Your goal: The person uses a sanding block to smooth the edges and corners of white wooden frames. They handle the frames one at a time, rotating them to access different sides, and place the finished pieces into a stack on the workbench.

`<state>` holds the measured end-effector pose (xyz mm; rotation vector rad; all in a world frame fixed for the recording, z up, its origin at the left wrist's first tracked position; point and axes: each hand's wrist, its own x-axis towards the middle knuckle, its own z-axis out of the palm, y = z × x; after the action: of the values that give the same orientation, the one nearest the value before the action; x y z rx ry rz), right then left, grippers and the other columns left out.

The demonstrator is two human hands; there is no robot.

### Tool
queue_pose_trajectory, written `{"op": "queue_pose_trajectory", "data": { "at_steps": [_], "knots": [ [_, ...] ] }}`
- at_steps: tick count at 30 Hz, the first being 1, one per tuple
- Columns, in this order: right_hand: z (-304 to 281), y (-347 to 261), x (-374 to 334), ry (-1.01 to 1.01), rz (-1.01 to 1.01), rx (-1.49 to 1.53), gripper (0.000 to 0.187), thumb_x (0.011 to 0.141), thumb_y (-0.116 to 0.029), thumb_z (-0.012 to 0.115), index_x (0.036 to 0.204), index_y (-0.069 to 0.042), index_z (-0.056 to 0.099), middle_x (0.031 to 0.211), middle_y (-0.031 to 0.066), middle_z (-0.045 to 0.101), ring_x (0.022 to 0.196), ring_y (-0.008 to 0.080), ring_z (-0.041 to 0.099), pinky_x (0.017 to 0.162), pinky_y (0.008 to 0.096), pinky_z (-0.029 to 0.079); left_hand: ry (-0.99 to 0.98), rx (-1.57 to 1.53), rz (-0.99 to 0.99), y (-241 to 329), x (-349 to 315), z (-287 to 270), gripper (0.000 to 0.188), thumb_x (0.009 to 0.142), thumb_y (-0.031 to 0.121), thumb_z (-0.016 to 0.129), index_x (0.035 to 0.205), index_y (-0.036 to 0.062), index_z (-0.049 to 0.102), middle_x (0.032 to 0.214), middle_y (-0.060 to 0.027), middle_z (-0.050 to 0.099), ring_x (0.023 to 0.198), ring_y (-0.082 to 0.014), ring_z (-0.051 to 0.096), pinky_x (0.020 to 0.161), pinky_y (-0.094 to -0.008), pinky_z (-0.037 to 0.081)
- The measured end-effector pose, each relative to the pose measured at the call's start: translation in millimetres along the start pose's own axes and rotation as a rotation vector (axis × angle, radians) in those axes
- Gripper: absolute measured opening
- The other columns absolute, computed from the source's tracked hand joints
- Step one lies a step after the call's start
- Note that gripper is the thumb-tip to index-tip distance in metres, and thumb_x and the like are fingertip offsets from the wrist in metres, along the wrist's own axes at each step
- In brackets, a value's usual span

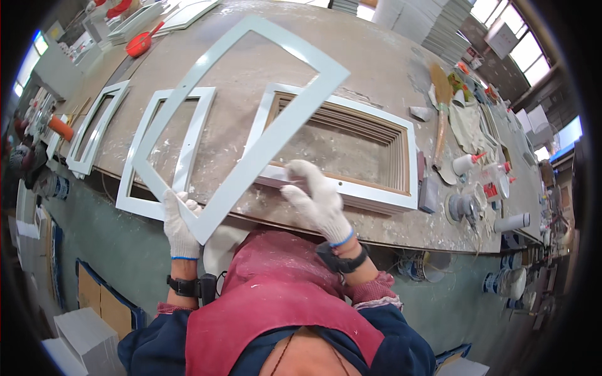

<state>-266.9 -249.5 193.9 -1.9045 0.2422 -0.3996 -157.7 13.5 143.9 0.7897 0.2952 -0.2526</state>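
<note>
– Head view: what does the left hand [180, 233] hold?
– The near end of a white frame [269, 150], fingers closed on it; the frame is raised and tilted above the workbench [370, 56].
– And the right hand [318, 202]?
– Fingers parted and loosely curled, gripping nothing, near the stack of frames [376, 193]. Two more frames [196, 125] lie to the left.

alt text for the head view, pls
A person's gloved left hand holds a tilted white frame by its near corner over a workbench. The gloved right hand is open at a frame stack, contact unclear. More frames lie left; a brush and red-tipped bottles sit right.
</note>
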Motion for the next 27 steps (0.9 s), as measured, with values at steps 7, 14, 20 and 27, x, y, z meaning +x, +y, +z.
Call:
{"op": "queue_pose_trajectory", "data": {
  "at_steps": [7, 14, 20, 27],
  "knots": [
    [-60, 36, -11, 0.194, -0.367, -0.937, 0.061, 0.082, -0.043, 0.067, 0.125, -0.001, 0.054, 0.123, 0.0164, 0.059, 0.120, 0.0332, 0.052, 0.102, 0.0446, 0.038, 0.362, 0.124, 0.324, 51, 34, -86, 0.046, 0.090, 0.047, 0.066, 0.097, 0.0026, 0.054, 0.077, -0.0052, 0.054, 0.064, -0.0153, 0.056, 0.057, -0.0276, 0.051],
    [-75, 52, -19, 0.061, -0.286, -1.071, 0.060, 0.080, -0.043, 0.068, 0.121, -0.002, 0.055, 0.115, 0.0144, 0.061, 0.111, 0.0332, 0.056, 0.095, 0.0448, 0.041, 0.434, 0.209, 0.287, 58, 66, -142, 0.046, 0.094, 0.049, 0.057, 0.094, 0.0029, 0.057, 0.082, -0.0074, 0.060, 0.070, -0.0167, 0.058, 0.064, -0.0310, 0.053],
    [-75, 56, -17, 0.029, -0.287, -1.056, 0.063, 0.078, -0.047, 0.068, 0.122, -0.003, 0.055, 0.116, 0.0139, 0.061, 0.111, 0.0324, 0.057, 0.095, 0.0442, 0.041, 0.481, 0.464, 0.280, 59, 73, -141, 0.045, 0.093, 0.047, 0.059, 0.101, 0.0035, 0.062, 0.088, -0.0092, 0.065, 0.074, -0.0208, 0.065, 0.063, -0.0352, 0.055],
    [-74, 54, -20, 0.017, -0.273, -1.009, 0.064, 0.077, -0.044, 0.068, 0.124, -0.002, 0.056, 0.121, 0.0156, 0.059, 0.115, 0.0341, 0.055, 0.099, 0.0461, 0.039, 0.528, 1.574, -0.199, 111, 67, -118, 0.067, 0.083, 0.065, 0.058, 0.091, -0.0003, 0.066, 0.077, -0.0139, 0.066, 0.062, -0.0245, 0.065, 0.055, -0.0391, 0.050]
  ]
}}
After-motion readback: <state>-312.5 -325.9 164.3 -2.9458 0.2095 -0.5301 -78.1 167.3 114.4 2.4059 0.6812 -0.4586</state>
